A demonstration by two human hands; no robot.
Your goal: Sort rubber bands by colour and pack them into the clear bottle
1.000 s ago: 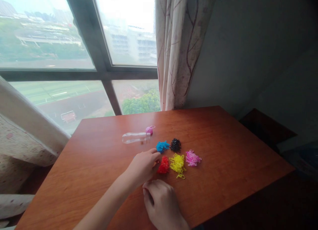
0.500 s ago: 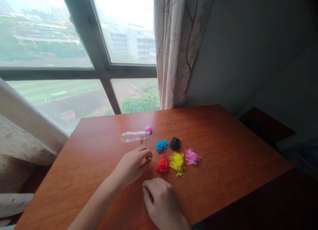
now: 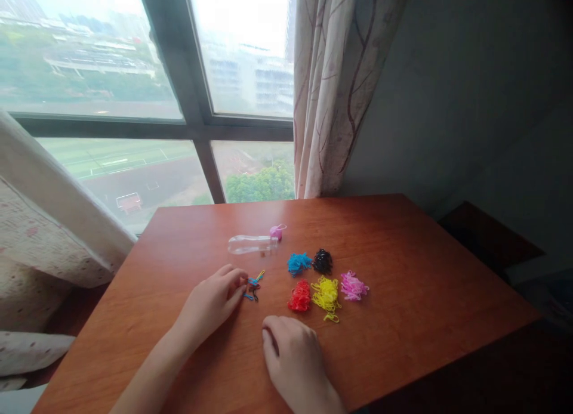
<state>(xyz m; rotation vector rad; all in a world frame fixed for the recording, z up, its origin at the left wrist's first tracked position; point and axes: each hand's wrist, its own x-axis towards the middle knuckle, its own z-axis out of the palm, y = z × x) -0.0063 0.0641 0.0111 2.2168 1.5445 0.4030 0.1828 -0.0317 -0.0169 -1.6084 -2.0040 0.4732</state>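
Note:
My left hand (image 3: 218,293) rests on the table, fingers loosely bent and the thumb a little apart from them. Right at its fingertips lies a small mixed bunch of rubber bands (image 3: 255,286) in blue, yellow, black and red, partly covered by the hand. My right hand (image 3: 292,353) is curled closed on the wood nearer to me; what its fingers hold, if anything, is hidden. Beyond it are piles of small bands: red (image 3: 299,296), yellow (image 3: 326,293), pink (image 3: 354,286), blue (image 3: 298,263) and black (image 3: 322,261).
A clear plastic bottle (image 3: 250,244) lies on its side behind the piles, with a pink cap (image 3: 276,232) by its mouth. The brown wooden table (image 3: 394,247) reaches to a window (image 3: 197,127) with curtains (image 3: 324,92) on both sides.
My left hand has drawn back to the left, and the mixed bands now show beside its fingertips. My right hand keeps its curled pose. The view has shifted slightly.

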